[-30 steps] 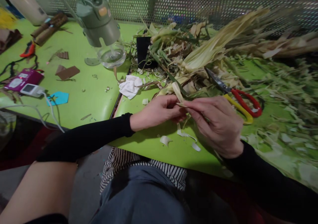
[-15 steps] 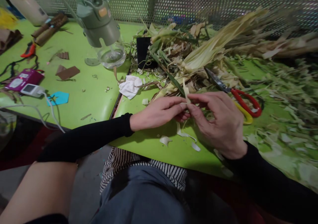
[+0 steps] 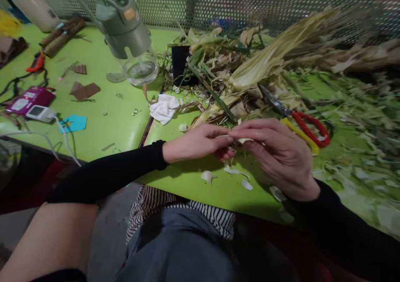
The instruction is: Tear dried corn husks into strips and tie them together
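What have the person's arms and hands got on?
Long, plain black sleeves reach to both wrists, snug at the left cuff. The left hand and the right hand are bare: no gloves, and no rings that I can see.

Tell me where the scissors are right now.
In the head view, the scissors lie on the right side of the green table, just beyond the right hand, blades against the pile of dry husks.

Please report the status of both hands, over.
Left hand and right hand close together, pinching pale husk strip. Scissors lying beyond right hand, not held. Nothing visibly blocking fingers.
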`<state>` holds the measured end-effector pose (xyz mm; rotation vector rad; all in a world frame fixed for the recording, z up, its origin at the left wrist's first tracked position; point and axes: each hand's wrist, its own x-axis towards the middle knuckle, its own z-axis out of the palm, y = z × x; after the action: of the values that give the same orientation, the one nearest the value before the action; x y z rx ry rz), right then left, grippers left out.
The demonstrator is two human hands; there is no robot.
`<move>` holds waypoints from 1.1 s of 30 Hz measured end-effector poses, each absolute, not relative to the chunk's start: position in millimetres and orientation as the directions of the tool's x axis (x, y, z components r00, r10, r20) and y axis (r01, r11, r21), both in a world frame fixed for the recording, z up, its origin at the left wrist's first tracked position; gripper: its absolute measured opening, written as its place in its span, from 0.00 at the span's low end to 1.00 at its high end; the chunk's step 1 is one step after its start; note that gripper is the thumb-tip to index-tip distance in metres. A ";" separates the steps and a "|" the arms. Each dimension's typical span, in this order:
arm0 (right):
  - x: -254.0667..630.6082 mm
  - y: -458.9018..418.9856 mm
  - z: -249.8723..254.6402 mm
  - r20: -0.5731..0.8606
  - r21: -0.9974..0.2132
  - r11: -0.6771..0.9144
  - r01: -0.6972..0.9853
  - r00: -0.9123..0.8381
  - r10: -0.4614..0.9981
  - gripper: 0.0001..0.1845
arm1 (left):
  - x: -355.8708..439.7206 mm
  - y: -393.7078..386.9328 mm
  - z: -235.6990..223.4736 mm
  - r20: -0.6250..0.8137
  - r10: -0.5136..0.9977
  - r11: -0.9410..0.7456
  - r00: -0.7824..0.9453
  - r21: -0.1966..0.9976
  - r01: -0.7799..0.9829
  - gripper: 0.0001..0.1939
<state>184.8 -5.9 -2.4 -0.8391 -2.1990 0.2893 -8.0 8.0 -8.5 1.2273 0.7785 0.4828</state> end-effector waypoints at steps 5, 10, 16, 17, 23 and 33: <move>185.9 -4.5 2.4 0.439 -0.436 0.757 0.487 -0.619 0.651 0.17 | -7.5 8.6 -8.9 -0.287 0.677 0.426 0.678 0.904 -0.042 0.10; 185.6 -7.1 -2.0 0.478 -0.277 0.810 0.516 -0.658 0.582 0.24 | -7.5 7.2 -9.1 -0.297 0.666 0.478 0.684 0.874 -0.085 0.10; 186.1 -14.0 -4.1 0.558 -0.360 0.670 0.649 -0.426 0.712 0.10 | -9.3 5.5 -3.1 -0.327 0.646 0.507 0.690 0.859 -0.067 0.09; 186.0 -14.1 -3.6 0.555 -0.359 0.673 0.646 -0.432 0.711 0.08 | -9.2 5.5 -3.2 -0.334 0.640 0.518 0.692 0.853 -0.068 0.09; 183.4 -11.5 1.0 0.514 -0.280 0.795 0.537 -0.616 0.597 0.13 | -6.8 7.0 -9.7 -0.341 0.598 0.549 0.725 0.833 -0.061 0.11; 187.1 -8.1 2.4 0.524 -0.293 0.768 0.569 -0.577 0.627 0.06 | -6.6 8.1 -10.0 -0.309 0.686 0.511 0.659 0.849 -0.134 0.10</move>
<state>187.1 -8.1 2.4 -0.8892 -2.3389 0.1216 -6.6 8.1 -10.0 0.9074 0.6966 0.5447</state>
